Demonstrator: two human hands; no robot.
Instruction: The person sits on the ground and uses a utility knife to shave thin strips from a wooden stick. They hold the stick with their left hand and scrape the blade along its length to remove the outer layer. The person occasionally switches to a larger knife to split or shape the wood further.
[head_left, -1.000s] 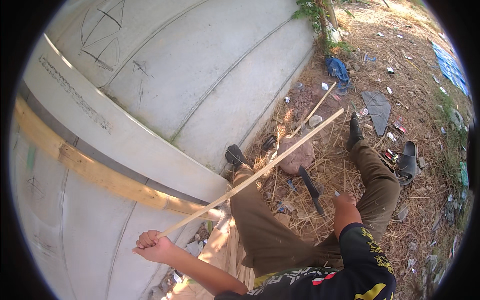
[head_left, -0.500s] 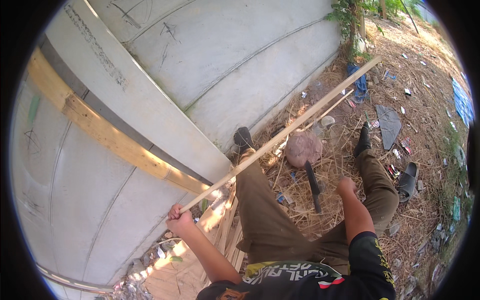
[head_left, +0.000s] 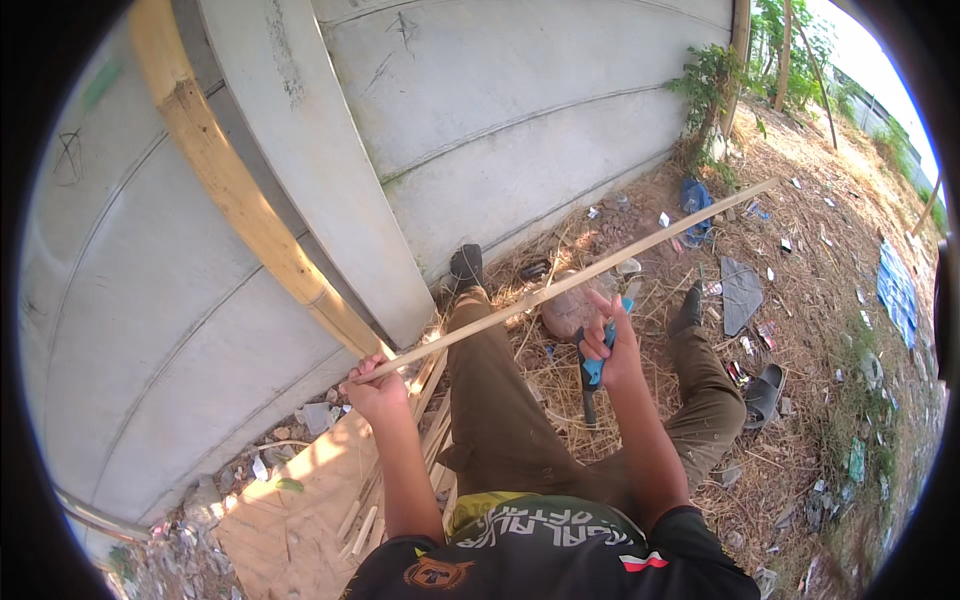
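Note:
A long, flat bamboo strip (head_left: 540, 297) slants across in front of me, from lower left to upper right. My left hand (head_left: 376, 388) is closed round its near end. My right hand (head_left: 618, 345) is raised below the strip's middle, with some fingers curled on a light-blue thing (head_left: 594, 371) whose kind I cannot make out; the forefinger side points up close to the strip. Behind that hand, a dark-bladed knife (head_left: 590, 408) with a black handle lies on the straw, partly hidden. It rests against a rounded reddish block (head_left: 562, 318) between my feet.
A grey concrete wall (head_left: 520, 130) and post (head_left: 340, 180) stand ahead and left, with a thick bamboo pole (head_left: 235, 200) leaning there. More split strips (head_left: 430, 430) lie beside my left leg on a brown board (head_left: 290, 510). Straw, litter and a grey sandal (head_left: 765, 393) are at right.
The strip's far end has dropped and it lies at a flatter slant. My right hand has risen from beside my knee toward the strip, and the light-blue thing now shows in it.

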